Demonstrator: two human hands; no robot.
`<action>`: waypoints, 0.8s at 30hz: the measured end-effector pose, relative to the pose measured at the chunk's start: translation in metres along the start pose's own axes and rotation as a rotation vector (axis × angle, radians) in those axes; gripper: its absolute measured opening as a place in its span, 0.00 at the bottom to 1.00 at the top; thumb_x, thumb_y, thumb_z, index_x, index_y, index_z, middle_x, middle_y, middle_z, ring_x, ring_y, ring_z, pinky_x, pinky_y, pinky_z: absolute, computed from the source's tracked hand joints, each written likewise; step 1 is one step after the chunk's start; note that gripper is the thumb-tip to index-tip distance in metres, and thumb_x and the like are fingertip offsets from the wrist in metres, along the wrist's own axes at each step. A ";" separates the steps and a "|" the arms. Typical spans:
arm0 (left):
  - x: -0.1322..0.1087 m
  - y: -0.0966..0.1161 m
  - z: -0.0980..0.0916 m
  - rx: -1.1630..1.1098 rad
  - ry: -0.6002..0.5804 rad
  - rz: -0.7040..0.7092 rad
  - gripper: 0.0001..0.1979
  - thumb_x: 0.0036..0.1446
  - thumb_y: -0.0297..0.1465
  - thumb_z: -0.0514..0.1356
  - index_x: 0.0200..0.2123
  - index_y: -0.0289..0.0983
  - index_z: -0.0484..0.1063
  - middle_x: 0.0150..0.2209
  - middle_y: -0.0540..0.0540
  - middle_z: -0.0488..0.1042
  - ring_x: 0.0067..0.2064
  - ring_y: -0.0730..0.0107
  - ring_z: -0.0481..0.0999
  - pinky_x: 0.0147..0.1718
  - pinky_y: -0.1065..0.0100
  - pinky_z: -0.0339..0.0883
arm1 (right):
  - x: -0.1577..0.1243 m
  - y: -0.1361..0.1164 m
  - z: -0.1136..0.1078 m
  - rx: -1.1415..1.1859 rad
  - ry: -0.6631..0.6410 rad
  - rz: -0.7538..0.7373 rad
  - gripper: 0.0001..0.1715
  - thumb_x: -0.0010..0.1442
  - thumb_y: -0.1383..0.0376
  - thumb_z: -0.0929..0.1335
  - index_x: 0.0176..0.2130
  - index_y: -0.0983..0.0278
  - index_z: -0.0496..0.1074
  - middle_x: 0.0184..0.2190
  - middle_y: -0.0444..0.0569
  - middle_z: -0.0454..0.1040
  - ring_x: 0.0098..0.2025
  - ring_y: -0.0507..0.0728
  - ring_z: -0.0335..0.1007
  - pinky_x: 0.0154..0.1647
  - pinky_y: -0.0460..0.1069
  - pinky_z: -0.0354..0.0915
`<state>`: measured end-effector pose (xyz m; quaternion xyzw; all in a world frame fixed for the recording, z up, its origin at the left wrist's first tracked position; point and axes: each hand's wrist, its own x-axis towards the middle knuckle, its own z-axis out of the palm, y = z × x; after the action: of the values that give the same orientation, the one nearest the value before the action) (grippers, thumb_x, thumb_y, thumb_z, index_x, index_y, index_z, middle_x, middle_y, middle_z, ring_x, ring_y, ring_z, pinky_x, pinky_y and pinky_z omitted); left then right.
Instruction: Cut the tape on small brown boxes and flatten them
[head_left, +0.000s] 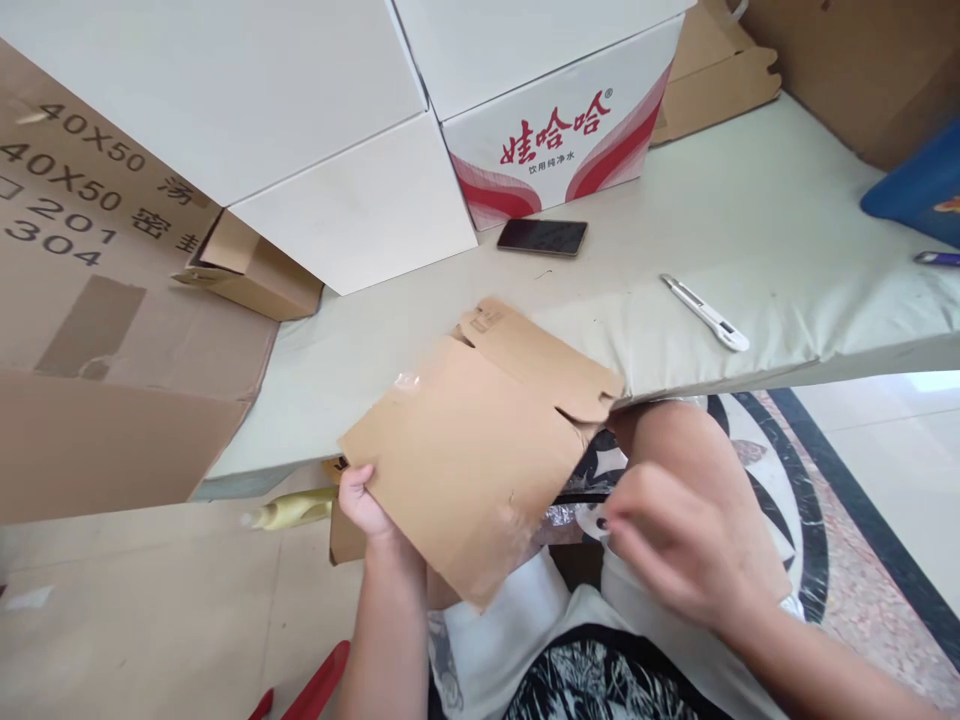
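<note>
A flattened cardboard box (465, 450) is held over my lap, tilted, its far flap resting on the front edge of the table (780, 250). My left hand (367, 505) grips its left edge, thumb on top and the other fingers hidden beneath. A small clear, shiny patch shows on the upper left edge of the cardboard. To the right of the cardboard, apart from it, my right hand (667, 550) is raised above my thigh. Motion blurs it; the fingers look curled together, and whatever may be between them cannot be made out.
A white utility knife (705, 312) and a black phone (543, 237) lie on the table. White cartons (555, 140) stack at the back. A large brown carton (112, 300) and a small open box (259, 265) stand left. Far right is a blue object (919, 190); a yellowish bottle (292, 510) is below.
</note>
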<state>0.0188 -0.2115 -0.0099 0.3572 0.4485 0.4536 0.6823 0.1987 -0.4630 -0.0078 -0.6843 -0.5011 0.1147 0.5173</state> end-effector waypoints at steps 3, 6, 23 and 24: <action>0.008 0.007 -0.021 0.086 -0.017 -0.134 0.31 0.34 0.37 0.62 0.48 0.46 0.80 0.40 0.47 0.85 0.47 0.47 0.84 0.35 0.59 0.79 | 0.013 0.027 -0.031 -0.096 0.264 0.382 0.19 0.62 0.57 0.71 0.52 0.57 0.71 0.47 0.53 0.77 0.46 0.63 0.76 0.47 0.60 0.73; 0.009 0.009 -0.038 0.135 -0.127 -0.298 0.33 0.34 0.38 0.63 0.50 0.45 0.79 0.43 0.43 0.84 0.51 0.41 0.82 0.41 0.51 0.80 | 0.019 0.044 -0.048 0.095 0.054 0.569 0.35 0.58 0.45 0.73 0.57 0.60 0.71 0.52 0.58 0.77 0.53 0.69 0.76 0.51 0.64 0.75; 0.108 -0.045 0.090 0.869 -0.484 0.527 0.18 0.51 0.42 0.65 0.43 0.41 0.81 0.55 0.37 0.79 0.65 0.39 0.70 0.68 0.43 0.58 | 0.000 0.048 -0.145 0.079 0.985 0.835 0.30 0.52 0.43 0.76 0.49 0.54 0.74 0.59 0.53 0.78 0.63 0.74 0.72 0.54 0.65 0.79; 0.110 -0.050 0.090 0.973 -0.522 0.595 0.17 0.52 0.41 0.64 0.43 0.41 0.80 0.56 0.36 0.79 0.65 0.37 0.70 0.67 0.41 0.58 | 0.008 0.047 -0.150 0.023 1.070 0.811 0.28 0.53 0.44 0.76 0.49 0.51 0.74 0.64 0.51 0.74 0.65 0.74 0.70 0.55 0.65 0.79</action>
<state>0.1387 -0.1320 -0.0555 0.8354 0.3036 0.2657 0.3733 0.3304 -0.5433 0.0217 -0.7752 0.1225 -0.0497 0.6178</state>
